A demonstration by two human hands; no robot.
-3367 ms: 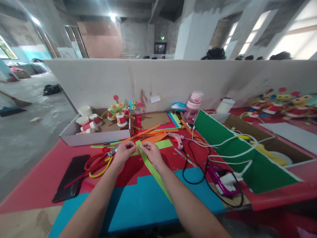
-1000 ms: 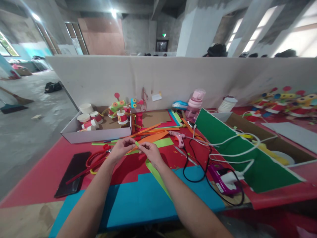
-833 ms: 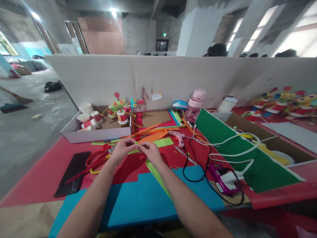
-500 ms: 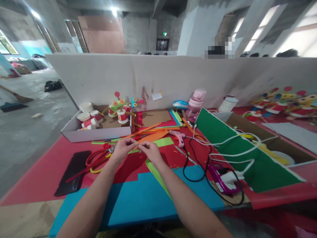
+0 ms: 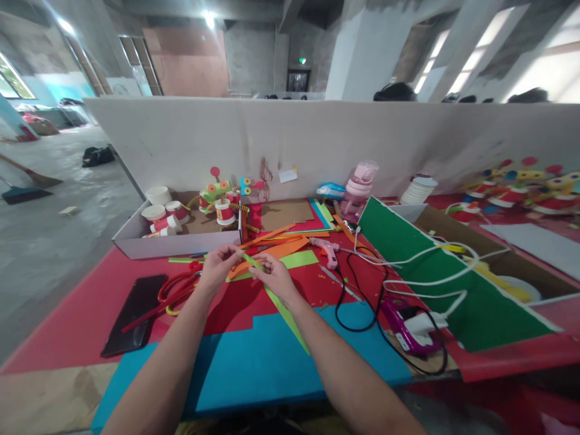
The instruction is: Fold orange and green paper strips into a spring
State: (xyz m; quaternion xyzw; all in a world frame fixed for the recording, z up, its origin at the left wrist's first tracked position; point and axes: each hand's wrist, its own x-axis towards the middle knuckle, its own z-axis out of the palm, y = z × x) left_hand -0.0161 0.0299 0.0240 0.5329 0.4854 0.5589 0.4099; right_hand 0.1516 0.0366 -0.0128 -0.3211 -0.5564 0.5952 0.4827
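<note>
A long green paper strip (image 5: 286, 316) runs from between my hands down over the red and blue sheets. My left hand (image 5: 220, 266) pinches its upper end near the middle of the table. Just to the right, my right hand (image 5: 272, 273) has its fingers closed on the same strip. Orange paper strips (image 5: 283, 249) and a light green piece (image 5: 301, 260) lie behind my hands. Red-handled scissors (image 5: 174, 291) rest left of my left hand, partly hidden by it. A pink glue gun (image 5: 328, 251) lies to the right of my right hand.
A black phone (image 5: 135, 315) lies at the left. Behind it, a white box (image 5: 176, 244) holds paper cups and a robot figure. A green-sided box (image 5: 444, 290), cables and a purple power strip (image 5: 408, 329) occupy the right. Blue sheet (image 5: 254, 368) covers the front edge.
My hands have moved slightly apart, and a length of the green strip now shows between them. The strip's lower part has shifted a little left.
</note>
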